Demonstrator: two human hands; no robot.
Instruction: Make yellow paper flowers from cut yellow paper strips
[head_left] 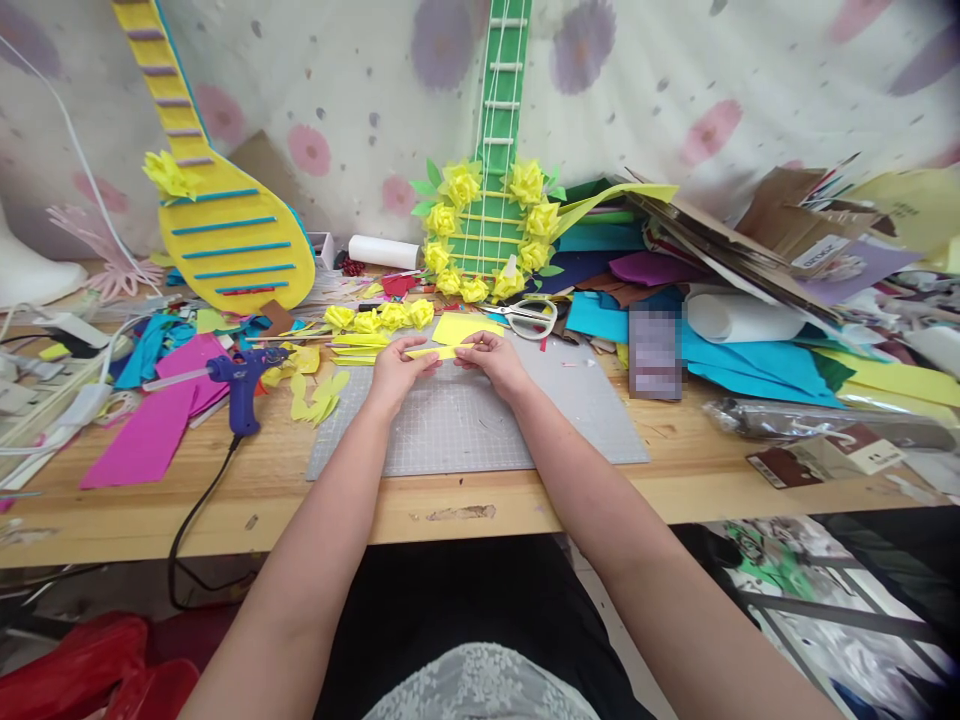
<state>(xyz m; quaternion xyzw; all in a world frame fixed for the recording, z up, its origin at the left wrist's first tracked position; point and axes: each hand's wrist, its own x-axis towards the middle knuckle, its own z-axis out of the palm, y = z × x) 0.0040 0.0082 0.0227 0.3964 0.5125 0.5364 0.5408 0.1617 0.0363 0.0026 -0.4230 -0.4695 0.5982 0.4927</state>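
Observation:
Between my two hands a narrow folded strip of yellow paper (433, 353) is held level above the grey cutting mat (480, 430). My left hand (401, 375) pinches its left end, and my right hand (493, 362) pinches the right end. Just behind them lies a yellow paper sheet (469, 328). White-handled scissors (531, 318) rest at the mat's far edge. Yellow paper flowers (391, 317) sit in a row to the left of the sheet, with yellow paper strips (358, 348) in front of them.
A blue glue gun (241, 385) stands at left beside pink paper (142, 440). A yellow cardboard instrument (240, 240) and a green one with yellow flowers (491, 225) lean at the back. Cardboard (720, 240) and blue paper (750, 365) are piled at right.

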